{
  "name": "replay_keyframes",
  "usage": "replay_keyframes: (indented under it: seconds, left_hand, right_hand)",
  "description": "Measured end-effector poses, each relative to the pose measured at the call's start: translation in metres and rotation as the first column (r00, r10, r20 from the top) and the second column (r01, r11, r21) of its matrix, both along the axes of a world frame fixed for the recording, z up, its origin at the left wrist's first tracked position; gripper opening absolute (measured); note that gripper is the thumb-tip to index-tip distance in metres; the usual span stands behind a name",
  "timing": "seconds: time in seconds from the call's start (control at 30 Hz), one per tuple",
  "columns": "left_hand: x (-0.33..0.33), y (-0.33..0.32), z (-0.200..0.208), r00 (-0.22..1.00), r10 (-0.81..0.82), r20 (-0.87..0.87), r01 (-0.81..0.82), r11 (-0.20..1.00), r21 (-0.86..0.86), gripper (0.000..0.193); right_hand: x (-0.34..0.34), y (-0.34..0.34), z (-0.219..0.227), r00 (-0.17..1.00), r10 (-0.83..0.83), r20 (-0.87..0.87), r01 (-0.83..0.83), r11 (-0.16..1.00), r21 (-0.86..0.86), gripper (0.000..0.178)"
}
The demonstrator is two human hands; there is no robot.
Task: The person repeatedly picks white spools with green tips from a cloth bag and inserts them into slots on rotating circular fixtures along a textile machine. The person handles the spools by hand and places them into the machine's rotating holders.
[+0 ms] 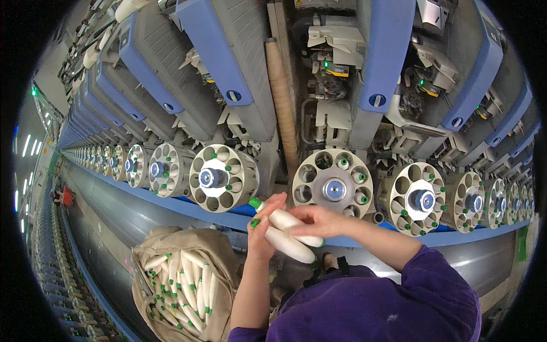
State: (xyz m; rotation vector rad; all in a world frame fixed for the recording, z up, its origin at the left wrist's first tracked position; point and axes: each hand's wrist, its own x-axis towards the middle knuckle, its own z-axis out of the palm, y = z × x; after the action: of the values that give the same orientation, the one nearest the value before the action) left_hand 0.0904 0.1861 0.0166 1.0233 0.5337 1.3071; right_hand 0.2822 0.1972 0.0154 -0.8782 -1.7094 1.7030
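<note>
Two white yarn bobbins with green ends are held side by side in front of me, slanting down to the right. My left hand (262, 236) is closed around their upper left ends, beside the green tips. My right hand (319, 221) grips the upper bobbin (280, 219) near its lower right part. The lower bobbin (289, 246) lies just beneath it, against my left fingers. Beyond my hands stands a round magazine (297, 196) with a blue hub, some of its pockets holding green-tipped bobbins. Another magazine (227, 154) is to its left.
A beige cloth sack (222, 251) full of similar bobbins stands at lower left. More round magazines (403, 181) line a blue rail (350, 239) on both sides. Blue and grey machine units (384, 51) rise behind them. A brown tube (279, 91) stands upright between two units.
</note>
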Motion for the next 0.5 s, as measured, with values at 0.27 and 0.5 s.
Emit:
replay_keyframes:
  seconds: [0.27, 0.5]
  left_hand:
    - [-0.014, 0.011, 0.009, 0.983, 0.184, 0.006, -0.184, 0.982, -0.039, 0.048]
    - [-0.008, 0.016, 0.016, 0.983, 0.145, -0.114, -0.162, 0.974, -0.158, 0.043]
  right_hand:
    - [-0.001, -0.006, -0.006, 0.995, -0.098, 0.025, 0.088, 0.958, 0.274, 0.054]
    - [0.013, 0.030, 0.001, 0.976, -0.027, 0.216, -0.063, 0.915, 0.399, 0.024]
